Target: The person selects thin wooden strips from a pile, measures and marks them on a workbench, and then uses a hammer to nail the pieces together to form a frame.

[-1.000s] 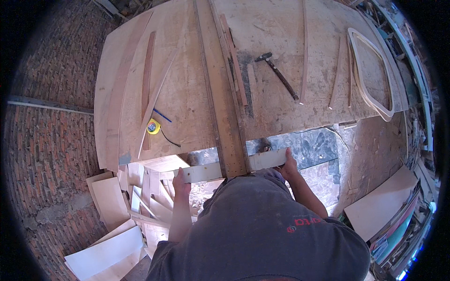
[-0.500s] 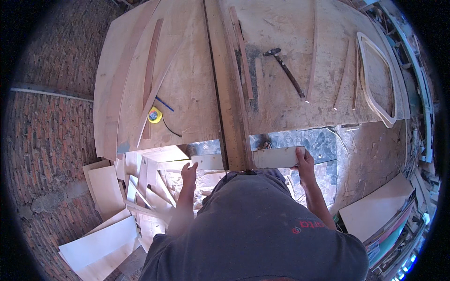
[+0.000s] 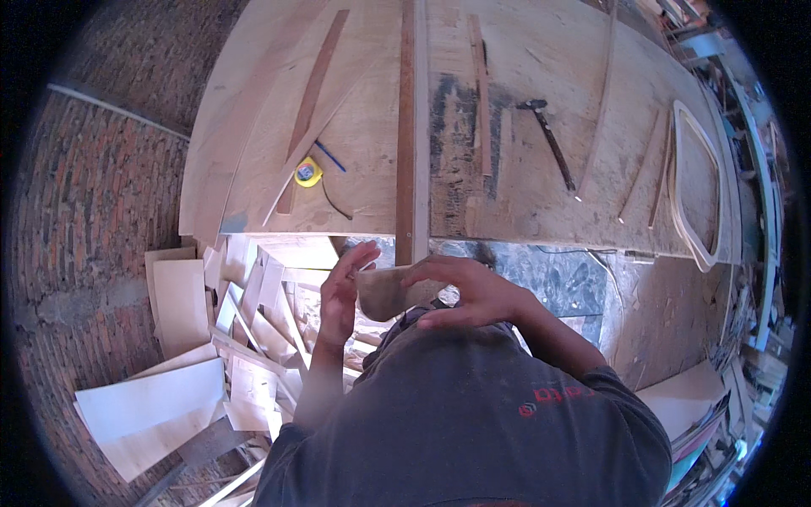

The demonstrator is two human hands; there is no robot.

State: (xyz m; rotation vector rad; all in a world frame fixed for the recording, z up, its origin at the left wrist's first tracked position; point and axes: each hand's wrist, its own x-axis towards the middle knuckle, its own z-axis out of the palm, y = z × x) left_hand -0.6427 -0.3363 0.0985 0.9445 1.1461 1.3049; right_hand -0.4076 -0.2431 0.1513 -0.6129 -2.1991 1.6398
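Observation:
A short-looking, pale brown piece of board (image 3: 382, 292) with a rounded lower corner is held in front of my body, just off the table's near edge. My right hand (image 3: 469, 291) reaches across its right end, fingers on its upper edge and thumb below, covering that part. At its left end, my left hand (image 3: 340, 297) is raised with fingers stretched out, close against the edge; whether it touches cannot be made out. A long, narrow wooden bar (image 3: 406, 127) runs away from me over the table, its near end just above the board.
On the plywood tabletop (image 3: 363, 101) lie a yellow tape measure (image 3: 307, 171), a blue pencil (image 3: 330, 156), a hammer (image 3: 553, 148), thin wooden strips and a rounded frame (image 3: 676, 186). Offcuts (image 3: 182, 308) heap up at the left, beside a brick wall (image 3: 93, 220).
My right hand has come left and inward over the board. The white-faced strip under the bar no longer shows that way. My left hand has risen, and the view has shifted.

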